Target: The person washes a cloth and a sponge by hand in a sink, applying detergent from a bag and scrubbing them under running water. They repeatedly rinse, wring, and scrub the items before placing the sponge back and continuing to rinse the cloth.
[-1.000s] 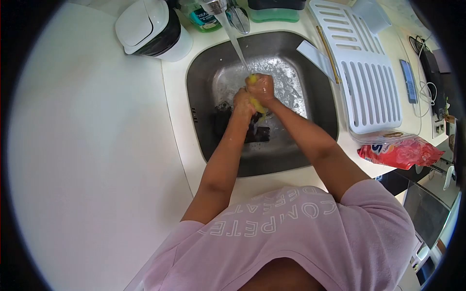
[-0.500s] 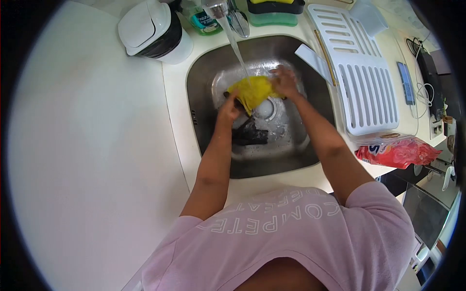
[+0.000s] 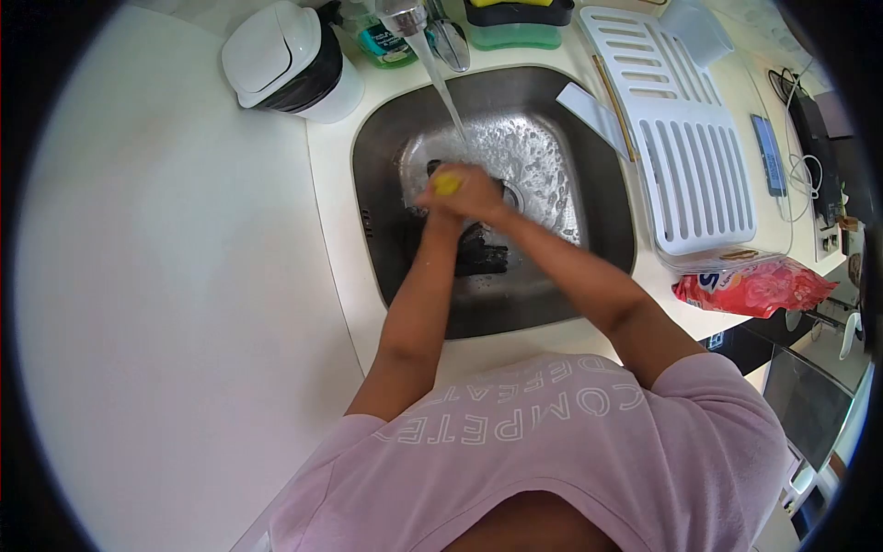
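Both hands are together over the left half of the metal sink [image 3: 602, 221], closed around a bunched yellow cloth [image 3: 447, 184]. My left hand [image 3: 436, 201] is on the left side of the cloth and my right hand [image 3: 476, 191] wraps it from the right, covering most of it. Dark, wet cloth [image 3: 481, 253] lies on the sink bottom beneath and in front of my hands. Water runs from the tap [image 3: 403, 17] and falls just behind my hands.
A white lidded bin [image 3: 280, 60], a green soap bottle [image 3: 384, 41] and a sponge holder [image 3: 517, 35] stand behind the sink. To the right are a white dish rack [image 3: 694, 175], a red packet [image 3: 759, 287] and a phone [image 3: 768, 156].
My right hand has moved left to meet my left hand. The yellow cloth, spread between them before, is now bunched up inside both hands.
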A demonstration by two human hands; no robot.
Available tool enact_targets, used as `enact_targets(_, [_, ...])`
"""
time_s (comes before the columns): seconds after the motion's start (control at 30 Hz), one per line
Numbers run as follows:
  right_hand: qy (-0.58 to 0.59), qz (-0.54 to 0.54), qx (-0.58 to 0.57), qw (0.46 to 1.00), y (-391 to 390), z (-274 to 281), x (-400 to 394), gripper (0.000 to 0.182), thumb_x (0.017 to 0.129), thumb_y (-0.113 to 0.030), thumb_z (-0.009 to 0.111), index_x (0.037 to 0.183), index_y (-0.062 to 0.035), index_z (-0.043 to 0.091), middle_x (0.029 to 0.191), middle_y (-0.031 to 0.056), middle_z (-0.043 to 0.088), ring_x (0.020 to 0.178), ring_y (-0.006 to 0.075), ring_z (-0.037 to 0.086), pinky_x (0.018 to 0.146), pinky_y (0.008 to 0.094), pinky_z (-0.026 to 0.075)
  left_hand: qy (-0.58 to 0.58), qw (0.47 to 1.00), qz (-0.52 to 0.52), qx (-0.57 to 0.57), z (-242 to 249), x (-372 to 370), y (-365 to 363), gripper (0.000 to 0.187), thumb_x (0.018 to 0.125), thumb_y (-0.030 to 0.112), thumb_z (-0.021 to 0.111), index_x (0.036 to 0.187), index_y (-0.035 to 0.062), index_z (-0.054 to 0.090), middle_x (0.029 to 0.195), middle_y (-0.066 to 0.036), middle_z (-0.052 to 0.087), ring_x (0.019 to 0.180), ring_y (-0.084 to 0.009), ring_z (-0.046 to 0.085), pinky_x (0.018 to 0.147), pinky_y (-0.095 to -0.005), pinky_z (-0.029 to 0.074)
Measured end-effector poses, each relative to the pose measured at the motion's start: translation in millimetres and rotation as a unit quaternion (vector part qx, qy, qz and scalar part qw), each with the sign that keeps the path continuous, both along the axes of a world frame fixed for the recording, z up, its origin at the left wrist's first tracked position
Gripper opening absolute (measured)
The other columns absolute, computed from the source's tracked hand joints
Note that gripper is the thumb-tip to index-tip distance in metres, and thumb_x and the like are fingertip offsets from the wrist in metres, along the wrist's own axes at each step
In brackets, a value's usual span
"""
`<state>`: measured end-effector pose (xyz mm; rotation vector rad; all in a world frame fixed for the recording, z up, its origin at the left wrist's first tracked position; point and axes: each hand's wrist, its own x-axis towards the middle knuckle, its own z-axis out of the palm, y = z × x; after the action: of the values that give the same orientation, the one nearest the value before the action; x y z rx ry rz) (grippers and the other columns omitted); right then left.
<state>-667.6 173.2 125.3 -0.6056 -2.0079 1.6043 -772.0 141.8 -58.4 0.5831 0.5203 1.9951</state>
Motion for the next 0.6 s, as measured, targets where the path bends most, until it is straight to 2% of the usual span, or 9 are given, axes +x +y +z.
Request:
enact_targets(0.03, [-0.022,-0.012,0.224,0.974,-14,6,-2,0.028,0.061,-0.025,0.073,0.073,-0.0038,0.061,0.082,0.0095,0.061,0.071,0.0155,0.059,0.063,0.0279,0.046,-0.001,1.000,-0.001,-0.002,10,11,2,0.019,0.080,0.026,0.052,0.088,0.0088,0.052,0.086,-0.008,0.055,0.076,-0.0215,0.056,0.062,-0.0342,0.046])
enact_targets(0.13, [-0.004,-0.072,0.334,0.940,-13,-4,-4,0.022,0.066,-0.025,0.065,0.061,-0.0045,0.058,0.067,0.0137,0.058,0.060,0.0291,0.057,0.053,0.0375,0.044,-0.169,0.938,0.015,-0.303,75,42,10,0.015,0.080,0.023,0.050,0.083,0.0093,0.052,0.082,-0.007,0.054,0.072,-0.0205,0.055,0.059,-0.0338,0.046])
enact_targets(0.2, [0.023,-0.127,0.090,0.987,26,-53,2,0.021,0.066,-0.022,0.060,0.056,-0.0042,0.057,0.061,0.0156,0.057,0.057,0.0322,0.056,0.054,0.0412,0.044,-0.271,0.832,0.028,-0.483,112,56,11,0.012,0.080,0.022,0.048,0.081,0.0096,0.051,0.080,-0.007,0.053,0.069,-0.0198,0.054,0.057,-0.0335,0.046])
enact_targets(0.33, [-0.134,-0.238,0.155,0.950,37,-56,6,0.016,0.065,-0.015,0.061,0.059,-0.0004,0.056,0.053,0.0158,0.051,0.046,0.0182,0.052,0.049,0.0334,0.043,-0.110,0.841,-0.058,-0.526,108,58,11,0.012,0.078,0.021,0.052,0.082,0.0102,0.054,0.073,-0.005,0.056,0.068,-0.0172,0.057,0.058,-0.0308,0.048])
enact_targets(0.4, [0.034,-0.195,0.219,0.955,9,-33,6,0.022,0.066,-0.020,0.059,0.056,-0.0011,0.056,0.056,0.0200,0.054,0.056,0.0355,0.056,0.053,0.0404,0.044,-0.119,0.980,-0.158,0.035,72,50,11,0.012,0.081,0.017,0.048,0.085,0.0075,0.054,0.075,-0.007,0.056,0.067,-0.0187,0.056,0.057,-0.0310,0.048])
enact_targets(0.43, [0.034,-0.196,0.218,0.955,8,-36,9,0.022,0.066,-0.020,0.059,0.056,-0.0011,0.056,0.056,0.0200,0.054,0.056,0.0355,0.056,0.053,0.0404,0.044,-0.119,0.980,-0.158,0.034,70,47,9,0.012,0.081,0.017,0.048,0.085,0.0075,0.054,0.075,-0.007,0.056,0.067,-0.0187,0.056,0.057,-0.0310,0.048])
enact_targets(0.5, [0.054,-0.222,0.138,0.964,13,-41,18,0.017,0.066,-0.013,0.059,0.058,0.0010,0.055,0.052,0.0178,0.049,0.048,0.0163,0.053,0.049,0.0342,0.043,-0.174,0.929,-0.089,-0.315,82,42,6,0.023,0.079,0.018,0.051,0.098,0.0041,0.052,0.086,-0.009,0.056,0.067,-0.0231,0.057,0.056,-0.0303,0.049])
enact_targets(0.53, [-0.085,-0.236,0.095,0.963,24,-41,21,0.020,0.067,-0.021,0.058,0.063,-0.0010,0.059,0.058,0.0216,0.054,0.058,0.0386,0.055,0.059,0.0425,0.044,-0.174,0.928,-0.090,-0.317,110,42,4,0.023,0.079,0.018,0.051,0.098,0.0041,0.052,0.086,-0.009,0.056,0.067,-0.0231,0.057,0.056,-0.0303,0.049])
enact_targets(0.6, [-0.189,-0.104,0.106,0.971,53,-48,34,0.026,0.067,-0.021,0.059,0.090,-0.0095,0.060,0.091,0.0195,0.056,0.082,0.0341,0.054,0.074,0.0385,0.042,0.094,0.809,-0.121,-0.568,171,40,6,0.025,0.081,0.018,0.051,0.097,-0.0015,0.053,0.087,-0.011,0.056,0.073,-0.0184,0.058,0.061,-0.0302,0.048])
